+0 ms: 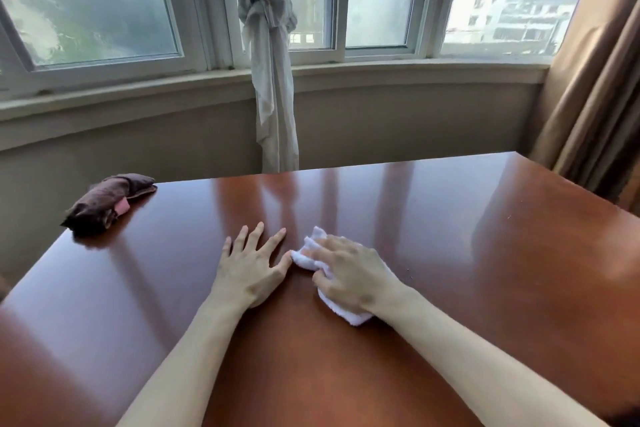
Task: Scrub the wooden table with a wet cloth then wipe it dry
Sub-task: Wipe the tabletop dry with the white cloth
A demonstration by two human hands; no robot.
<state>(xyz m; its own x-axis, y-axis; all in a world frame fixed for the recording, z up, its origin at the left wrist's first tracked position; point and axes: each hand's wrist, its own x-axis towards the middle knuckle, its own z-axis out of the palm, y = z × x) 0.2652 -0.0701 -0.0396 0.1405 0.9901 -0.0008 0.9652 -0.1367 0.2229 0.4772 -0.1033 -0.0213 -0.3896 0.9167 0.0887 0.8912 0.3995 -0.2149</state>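
the glossy wooden desk runs back to a far edge below the window sill, with bare surface stretching wide to the right of the hands. a dark brown cloth lies bunched at the far left corner, overhanging the edge. the left hand lies flat, fingers straight and spread. just beside it, the right hand presses a white cloth onto the desk, fingers curled over it.
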